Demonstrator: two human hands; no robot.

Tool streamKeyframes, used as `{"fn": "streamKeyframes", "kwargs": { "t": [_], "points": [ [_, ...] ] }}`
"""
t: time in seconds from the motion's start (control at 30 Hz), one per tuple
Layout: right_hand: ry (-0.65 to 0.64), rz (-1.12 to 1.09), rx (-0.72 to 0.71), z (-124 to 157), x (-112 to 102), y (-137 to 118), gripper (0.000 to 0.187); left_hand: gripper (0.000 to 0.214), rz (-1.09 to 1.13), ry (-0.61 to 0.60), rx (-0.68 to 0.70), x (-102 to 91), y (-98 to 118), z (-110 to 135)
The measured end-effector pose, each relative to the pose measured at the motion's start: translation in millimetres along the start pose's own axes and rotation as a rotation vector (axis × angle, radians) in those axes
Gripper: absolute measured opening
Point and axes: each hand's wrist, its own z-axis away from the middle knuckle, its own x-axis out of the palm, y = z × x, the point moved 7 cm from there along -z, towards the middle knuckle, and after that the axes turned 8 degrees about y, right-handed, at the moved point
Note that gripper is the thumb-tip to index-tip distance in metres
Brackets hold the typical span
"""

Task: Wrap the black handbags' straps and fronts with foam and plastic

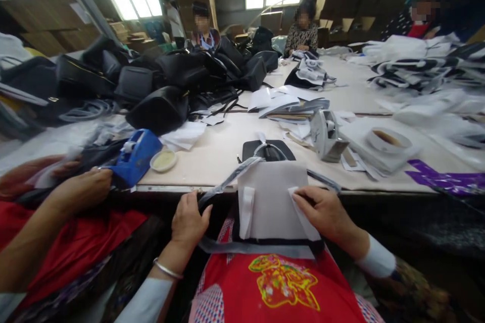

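A bag piece rests upright on my lap against the table edge, its pale panel (273, 197) facing me over dark material. White strips (247, 212) run down both sides of the panel. Grey plastic-wrapped straps (231, 176) loop out from the piece. My left hand (188, 219) is at the left, its fingers curled about the wrapped strap, which passes partly behind them. At the panel's right edge, my right hand (328, 209) pinches the right-hand white strip between thumb and fingers. A dark flap (248, 150) lies on the table behind the panel.
A co-worker's hands (81, 189) work at left beside a blue tape dispenser (138, 156) and a round dish (163, 160). A grey dispenser (326, 136), a tape roll (388, 140) and purple plastic (443, 176) lie right. Black bags (159, 111) pile behind; several people sit beyond.
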Motion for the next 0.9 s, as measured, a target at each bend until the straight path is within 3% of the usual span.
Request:
{"fn": "streamKeyframes", "kwargs": {
  "t": [0.1, 0.2, 0.3, 0.37, 0.5, 0.57, 0.67, 0.7, 0.8, 0.87, 0.9],
  "points": [
    [-0.056, -0.055, -0.077, -3, 19, -24, 0.020, 0.037, 0.034, -0.104, -0.196, 14.5, -31, 14],
    [-0.126, -0.083, -0.136, -1, 36, -43, 0.020, 0.019, 0.263, -0.153, -0.467, 24.8, -57, 32],
    [-0.217, -0.095, -0.186, -2, 47, -58, 0.020, 0.009, 0.467, -0.225, -0.634, 28.8, -66, 36],
    [-0.260, -0.107, -0.192, -7, 51, -66, 0.021, 0.007, 0.598, -0.265, -0.679, 20.5, -60, 25],
    [-0.392, -0.242, -0.113, -19, 64, -87, 0.021, 0.014, 0.926, -0.281, -0.675, -28.7, -18, -26],
    [-0.490, -0.370, -0.107, -21, 75, -109, 0.040, 0.021, 1.315, -0.267, -0.658, -59.7, 21, -58],
    [-0.578, -0.519, -0.096, -18, 93, -143, 0.076, 0.031, 1.517, -0.175, -0.587, -98.5, 71, -100],
    [-0.577, -0.553, -0.052, -20, 97, -150, 0.072, 0.037, 1.551, -0.171, -0.566, -104.7, 86, -109],
    [-0.508, -0.721, 0.166, -37, 95, -154, 0.034, 0.055, 1.716, -0.170, -0.414, -110.0, 121, -127],
    [-0.398, -0.900, 0.275, -65, 76, -150, 0.030, 0.062, 1.839, -0.213, -0.295, -102.0, 137, -127],
    [-0.321, -0.981, 0.303, -83, 62, -147, 0.028, 0.065, 1.881, -0.290, -0.248, -93.6, 145, -122]
  ]
}}
